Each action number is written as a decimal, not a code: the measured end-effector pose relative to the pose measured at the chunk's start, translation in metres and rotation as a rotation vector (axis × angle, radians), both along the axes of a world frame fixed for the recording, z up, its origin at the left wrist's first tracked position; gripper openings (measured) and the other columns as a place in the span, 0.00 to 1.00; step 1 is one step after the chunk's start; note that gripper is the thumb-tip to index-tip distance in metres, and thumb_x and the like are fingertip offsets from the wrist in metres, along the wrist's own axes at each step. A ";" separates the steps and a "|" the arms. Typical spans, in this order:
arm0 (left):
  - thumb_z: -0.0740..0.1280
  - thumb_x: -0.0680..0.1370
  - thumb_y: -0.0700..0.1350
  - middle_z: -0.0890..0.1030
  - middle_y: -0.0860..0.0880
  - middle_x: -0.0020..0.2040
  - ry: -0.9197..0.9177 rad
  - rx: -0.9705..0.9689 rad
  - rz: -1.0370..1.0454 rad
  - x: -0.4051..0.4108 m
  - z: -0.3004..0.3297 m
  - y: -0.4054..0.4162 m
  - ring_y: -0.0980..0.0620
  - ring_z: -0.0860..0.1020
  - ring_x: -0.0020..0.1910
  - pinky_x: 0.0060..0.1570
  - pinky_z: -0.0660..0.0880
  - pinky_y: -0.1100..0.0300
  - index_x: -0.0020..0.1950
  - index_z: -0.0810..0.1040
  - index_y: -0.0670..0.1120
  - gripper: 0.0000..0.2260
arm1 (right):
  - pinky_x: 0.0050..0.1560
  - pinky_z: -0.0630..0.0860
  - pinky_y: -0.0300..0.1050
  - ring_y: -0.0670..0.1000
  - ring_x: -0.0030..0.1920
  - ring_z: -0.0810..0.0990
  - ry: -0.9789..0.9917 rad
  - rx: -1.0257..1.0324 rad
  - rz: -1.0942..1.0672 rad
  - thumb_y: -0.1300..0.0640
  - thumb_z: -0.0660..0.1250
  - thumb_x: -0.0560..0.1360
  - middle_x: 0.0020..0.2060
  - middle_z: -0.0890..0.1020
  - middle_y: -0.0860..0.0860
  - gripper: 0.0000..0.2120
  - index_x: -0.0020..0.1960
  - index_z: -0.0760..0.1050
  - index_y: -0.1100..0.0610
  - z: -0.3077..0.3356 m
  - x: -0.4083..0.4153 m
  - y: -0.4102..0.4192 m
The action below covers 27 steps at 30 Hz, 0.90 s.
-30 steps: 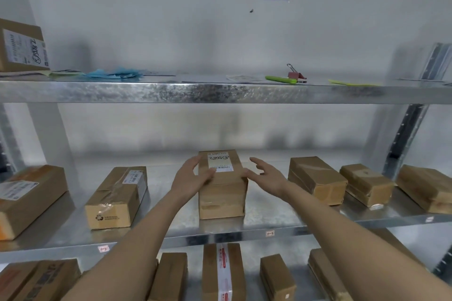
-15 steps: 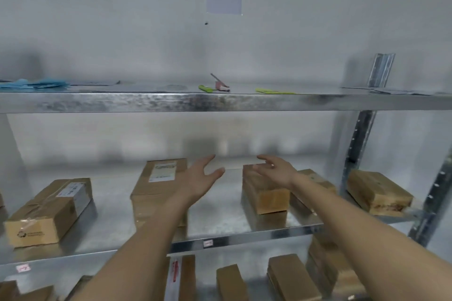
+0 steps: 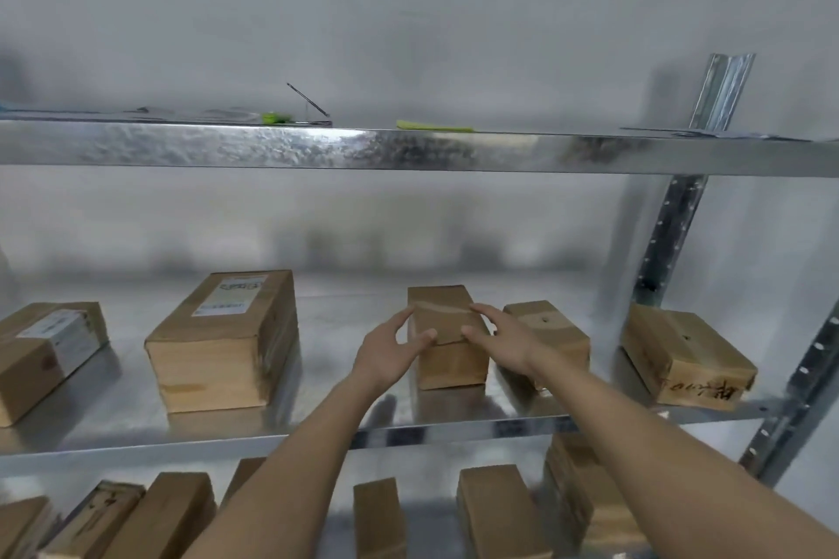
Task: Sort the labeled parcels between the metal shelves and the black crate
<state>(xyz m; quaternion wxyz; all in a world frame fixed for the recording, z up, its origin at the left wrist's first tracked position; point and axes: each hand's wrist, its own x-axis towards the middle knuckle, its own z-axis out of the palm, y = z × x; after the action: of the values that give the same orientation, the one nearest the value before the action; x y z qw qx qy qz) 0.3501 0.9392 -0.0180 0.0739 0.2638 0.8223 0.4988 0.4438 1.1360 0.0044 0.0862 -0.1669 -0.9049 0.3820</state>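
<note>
The small brown cardboard parcel point(image 3: 447, 334) stands on the middle galvanised metal shelf point(image 3: 318, 433). The left hand point(image 3: 391, 354) and the right hand point(image 3: 501, 338) flank it, fingers spread, thumbs and fingertips touching its top.

soft, even, slightly dim light is falling from above and in front. the upper shelf's galvanized edge point(image 3: 408, 150) is catching mottled glare, and the middle shelf deck point(image 3: 345, 318) is reflecting hazily. blurry shadows are smudging the wall point(image 3: 499, 36). motion blur is softening everything; wide-angle distortion is leaning the upright point(image 3: 672, 222) at the right edge.
</note>
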 end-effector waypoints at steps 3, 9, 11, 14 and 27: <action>0.71 0.74 0.62 0.69 0.50 0.75 -0.039 0.031 0.013 0.000 -0.006 0.014 0.47 0.70 0.71 0.68 0.69 0.54 0.77 0.65 0.57 0.34 | 0.70 0.64 0.44 0.53 0.78 0.64 0.006 -0.056 0.012 0.40 0.64 0.82 0.79 0.65 0.50 0.31 0.81 0.61 0.45 -0.005 -0.007 0.008; 0.70 0.77 0.57 0.68 0.48 0.75 -0.084 0.069 0.016 -0.001 -0.017 0.027 0.47 0.70 0.71 0.62 0.71 0.59 0.78 0.63 0.55 0.31 | 0.66 0.67 0.40 0.51 0.74 0.68 0.033 -0.129 0.051 0.46 0.64 0.83 0.78 0.67 0.50 0.28 0.80 0.63 0.49 -0.015 -0.018 0.013; 0.70 0.78 0.55 0.69 0.49 0.74 -0.118 0.119 0.014 0.001 -0.018 0.030 0.49 0.70 0.70 0.57 0.71 0.63 0.78 0.63 0.53 0.31 | 0.66 0.72 0.43 0.49 0.68 0.70 0.048 -0.195 0.044 0.48 0.65 0.83 0.77 0.68 0.50 0.27 0.80 0.64 0.50 -0.017 -0.019 0.012; 0.70 0.78 0.49 0.72 0.48 0.72 -0.152 0.167 0.024 0.005 -0.016 0.032 0.51 0.72 0.68 0.56 0.72 0.65 0.78 0.63 0.51 0.30 | 0.65 0.76 0.45 0.48 0.66 0.71 0.065 -0.247 0.037 0.50 0.67 0.82 0.74 0.69 0.48 0.28 0.80 0.64 0.49 -0.017 -0.017 0.011; 0.74 0.74 0.43 0.74 0.48 0.62 -0.079 0.212 0.074 0.022 0.020 0.009 0.51 0.80 0.52 0.39 0.77 0.65 0.79 0.60 0.50 0.37 | 0.59 0.80 0.49 0.54 0.59 0.80 0.103 -0.292 0.014 0.58 0.81 0.70 0.61 0.78 0.53 0.52 0.83 0.51 0.51 0.023 0.003 -0.004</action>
<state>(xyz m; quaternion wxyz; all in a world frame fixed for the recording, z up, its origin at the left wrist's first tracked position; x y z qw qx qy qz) 0.3719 0.9479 0.0025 0.0593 0.2197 0.7705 0.5954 0.4468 1.1319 0.0269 0.1049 -0.1514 -0.8353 0.5181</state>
